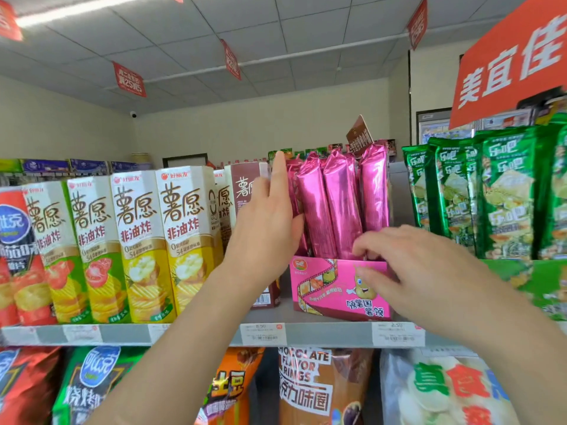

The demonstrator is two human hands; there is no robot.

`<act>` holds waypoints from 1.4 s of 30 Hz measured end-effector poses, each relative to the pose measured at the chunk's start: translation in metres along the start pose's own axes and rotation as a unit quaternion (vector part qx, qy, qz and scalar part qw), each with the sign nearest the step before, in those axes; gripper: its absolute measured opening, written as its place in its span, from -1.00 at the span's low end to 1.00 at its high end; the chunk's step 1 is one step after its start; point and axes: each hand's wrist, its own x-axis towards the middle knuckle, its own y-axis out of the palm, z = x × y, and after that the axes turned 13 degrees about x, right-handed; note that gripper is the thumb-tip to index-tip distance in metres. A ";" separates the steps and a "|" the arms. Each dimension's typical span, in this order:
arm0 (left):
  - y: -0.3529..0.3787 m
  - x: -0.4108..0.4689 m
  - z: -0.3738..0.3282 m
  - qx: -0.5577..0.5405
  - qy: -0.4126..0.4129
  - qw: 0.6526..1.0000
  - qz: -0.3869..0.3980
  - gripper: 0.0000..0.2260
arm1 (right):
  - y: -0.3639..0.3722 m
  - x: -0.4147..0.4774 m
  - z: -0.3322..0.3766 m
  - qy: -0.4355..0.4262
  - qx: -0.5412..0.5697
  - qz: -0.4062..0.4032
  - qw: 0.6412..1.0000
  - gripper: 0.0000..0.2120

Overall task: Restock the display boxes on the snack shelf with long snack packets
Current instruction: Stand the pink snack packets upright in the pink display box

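1. Pink foil packets (pixel 340 204), long and narrow, stand upright in a pink display box (pixel 325 286) on the upper shelf (pixel 322 334), their tops well above the box's rim.
2. The left hand (pixel 267 222) is raised against the left side of the row. Its grip is apart, with the fingers straight and pointing up, the palm flat against the outermost packet and the thumb lying across that packet's front.
3. The right hand (pixel 408 265) hangs over the box's front right corner, fingers bent down toward the packets' lower ends. It is blurred, so I cannot tell whether its grip is clamped on a packet or merely touching.
4. Left of the box, tall white snack cartons (pixel 138 240) stand in a row, and a brown carton (pixel 245 185) stands partly behind the left hand.
5. Right of the box, green packets (pixel 497 194) stand in a green display box (pixel 537 280).
6. Price labels (pixel 263 332) line the shelf edge, and big snack bags (pixel 303 384) fill the shelf below.
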 end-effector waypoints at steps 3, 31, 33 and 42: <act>-0.010 -0.020 -0.011 -0.032 0.054 0.996 -0.058 -0.52 | 0.013 -0.002 -0.004 -0.001 0.046 0.012 0.999 -0.84; 0.003 -0.056 0.006 -0.059 0.100 0.992 0.059 -0.55 | 0.027 0.008 -0.023 0.132 0.139 -0.004 0.982 -0.42; -0.002 -0.053 0.007 -0.054 0.104 0.989 0.087 -0.59 | 0.028 0.007 -0.025 0.091 0.086 -0.010 0.992 -0.54; -0.038 0.028 0.037 0.139 0.098 0.982 -0.079 -0.49 | 0.031 0.007 -0.013 0.011 0.031 -0.041 0.999 -0.70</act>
